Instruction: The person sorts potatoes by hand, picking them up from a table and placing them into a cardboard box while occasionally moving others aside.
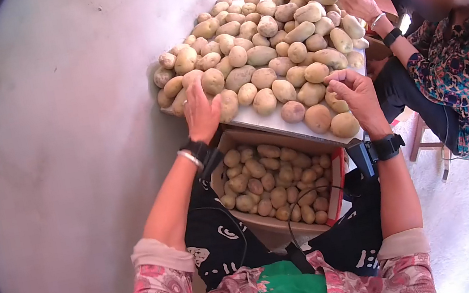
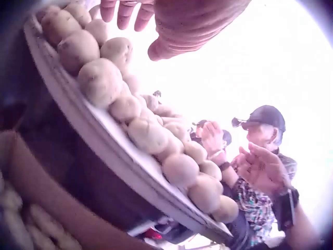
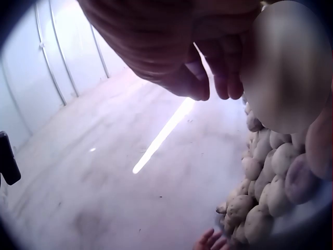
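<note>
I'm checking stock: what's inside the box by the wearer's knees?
The box holds potatoes. The upper ones cover whatever lies beneath, so its bottom and lower contents can't be seen.

The head view is brightly lit, edges bent, corners blackened. The left wrist view is washed out at upper right. In the right wrist view, the right hand [image 3: 166,47] is shadowed, the floor [image 3: 99,192] streaked by glare, the upper right blurred.
</note>
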Available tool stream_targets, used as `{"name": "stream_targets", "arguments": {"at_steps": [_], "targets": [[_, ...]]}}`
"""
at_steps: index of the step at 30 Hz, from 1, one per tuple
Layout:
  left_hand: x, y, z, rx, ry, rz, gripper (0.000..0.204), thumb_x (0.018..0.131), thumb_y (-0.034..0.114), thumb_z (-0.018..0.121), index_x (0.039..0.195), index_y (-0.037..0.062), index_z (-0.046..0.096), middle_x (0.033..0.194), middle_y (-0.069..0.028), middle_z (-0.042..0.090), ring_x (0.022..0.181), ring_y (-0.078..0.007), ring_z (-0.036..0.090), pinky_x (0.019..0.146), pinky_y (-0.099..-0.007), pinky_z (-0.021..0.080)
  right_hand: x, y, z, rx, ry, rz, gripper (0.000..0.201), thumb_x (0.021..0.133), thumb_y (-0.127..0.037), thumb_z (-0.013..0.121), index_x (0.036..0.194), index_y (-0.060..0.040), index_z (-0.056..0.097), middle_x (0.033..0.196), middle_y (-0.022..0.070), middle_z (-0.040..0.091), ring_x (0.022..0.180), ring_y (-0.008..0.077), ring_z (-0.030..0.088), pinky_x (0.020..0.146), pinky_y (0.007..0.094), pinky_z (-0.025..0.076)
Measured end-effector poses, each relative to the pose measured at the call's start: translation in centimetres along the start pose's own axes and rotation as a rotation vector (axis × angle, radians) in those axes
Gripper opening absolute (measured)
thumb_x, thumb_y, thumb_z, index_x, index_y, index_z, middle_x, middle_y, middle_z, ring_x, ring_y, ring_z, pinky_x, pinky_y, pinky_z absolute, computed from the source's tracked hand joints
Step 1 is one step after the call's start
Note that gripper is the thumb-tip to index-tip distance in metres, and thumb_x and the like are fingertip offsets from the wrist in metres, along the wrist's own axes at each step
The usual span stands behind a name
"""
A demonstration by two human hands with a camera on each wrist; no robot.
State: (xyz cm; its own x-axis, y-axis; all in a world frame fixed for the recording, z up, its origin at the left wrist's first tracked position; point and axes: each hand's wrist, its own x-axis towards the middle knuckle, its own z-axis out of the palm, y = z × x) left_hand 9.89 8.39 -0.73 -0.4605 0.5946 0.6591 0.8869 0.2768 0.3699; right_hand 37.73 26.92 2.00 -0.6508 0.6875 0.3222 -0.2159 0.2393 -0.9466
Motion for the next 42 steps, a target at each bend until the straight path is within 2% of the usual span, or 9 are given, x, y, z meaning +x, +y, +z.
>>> {"name": "stream_targets", "arguments": {"at_steps": [15,20,23,27,32,34,38,40,42], "targets": [[4.4,-0.9,3.1,0.373,-0.257,-0.083,0.053,0.073,0.025,0.066,0.120,0.0120,0.045,0.110,-0.0161,0.057,0.102,-0.0381,0.055,0.084,-0.0475,0.045,0.2,-0.1,-0.5,-0.091,-0.065,-0.007,0.017,0.089,-0.018,0.059,0.096,-0.0031,0.064,0.087,-0.0006,0.064,0.080,0.0049,0.058,0.070,0.0201,0.044],[-1.3,2.7,-1.2,-0.231,-0.092,-0.012,0.046,0.074,0.018,0.064,0.116,0.0038,0.050,0.108,-0.0161,0.060,0.100,-0.0307,0.059,0.085,-0.0404,0.047,-0.1,0.1,-1.7,0.034,-0.052,-0.014,0.016,0.089,-0.018,0.059,0.098,-0.0066,0.066,0.097,0.0004,0.066,0.082,0.0061,0.059,0.072,0.0206,0.045],[-7.6,5.7,-3.3,-0.463,-0.385,-0.063,0.041,0.074,0.014,0.062,0.112,0.0032,0.053,0.105,-0.0115,0.060,0.097,-0.0205,0.058,0.086,-0.0326,0.046,-0.3,0.3,-2.2,0.044,-0.025,0.008,0.015,0.089,-0.019,0.060,0.097,-0.0070,0.066,0.097,0.0001,0.066,0.083,0.0060,0.059,0.072,0.0207,0.045],[-16.6,4.9,0.4,-0.659,-0.836,-0.672,0.032,0.082,0.021,0.054,0.111,0.0088,0.056,0.100,-0.0027,0.055,0.087,-0.0126,0.054,0.064,-0.0251,0.048,-0.6,0.3,-2.0,0.042,-0.015,0.029,0.016,0.089,-0.019,0.060,0.097,-0.0060,0.066,0.096,0.0005,0.066,0.083,0.0063,0.059,0.072,0.0207,0.046],[-20.8,6.5,5.7,-0.822,-1.005,-1.051,0.037,0.088,0.032,0.054,0.117,0.0100,0.051,0.107,-0.0031,0.052,0.084,-0.0115,0.055,0.057,-0.0256,0.050,-0.9,-0.6,-1.1,-0.076,0.043,0.033,0.021,0.087,-0.020,0.059,0.095,-0.0006,0.064,0.083,0.0018,0.065,0.077,0.0086,0.060,0.066,0.0219,0.047],[-19.8,9.1,7.1,-0.943,-0.783,-1.087,0.043,0.087,0.034,0.054,0.120,0.0074,0.048,0.097,-0.0076,0.057,0.076,-0.0147,0.058,0.052,-0.0272,0.048,-0.6,-0.2,-1.2,-0.046,0.037,0.042,0.021,0.087,-0.020,0.059,0.096,-0.0015,0.064,0.086,0.0016,0.065,0.079,0.0080,0.060,0.067,0.0222,0.047],[-17.7,9.7,9.3,-0.881,-0.813,-0.950,0.051,0.086,0.032,0.056,0.127,0.0037,0.043,0.107,-0.0125,0.057,0.091,-0.0180,0.059,0.069,-0.0319,0.051,-0.6,-0.6,-0.8,0.026,0.031,0.069,0.018,0.088,-0.018,0.060,0.096,-0.0029,0.065,0.089,0.0006,0.065,0.078,0.0066,0.058,0.067,0.0214,0.045],[-17.4,9.1,9.8,-0.588,-0.609,-0.413,0.053,0.085,0.026,0.058,0.129,0.0012,0.042,0.116,-0.0164,0.055,0.104,-0.0204,0.056,0.085,-0.0329,0.047,-0.4,-0.6,-0.5,0.044,0.038,0.082,0.016,0.088,-0.017,0.060,0.095,-0.0031,0.065,0.087,0.0004,0.064,0.077,0.0059,0.058,0.067,0.0204,0.044],[-16.8,8.0,8.7,-0.683,-0.682,-0.461,0.051,0.085,0.024,0.059,0.128,0.0023,0.043,0.121,-0.0163,0.053,0.107,-0.0208,0.054,0.087,-0.0325,0.046,-0.1,-0.5,-0.4,0.030,0.019,0.057,0.016,0.088,-0.017,0.060,0.095,-0.0032,0.065,0.086,0.0003,0.064,0.077,0.0058,0.058,0.067,0.0202,0.043]]}}
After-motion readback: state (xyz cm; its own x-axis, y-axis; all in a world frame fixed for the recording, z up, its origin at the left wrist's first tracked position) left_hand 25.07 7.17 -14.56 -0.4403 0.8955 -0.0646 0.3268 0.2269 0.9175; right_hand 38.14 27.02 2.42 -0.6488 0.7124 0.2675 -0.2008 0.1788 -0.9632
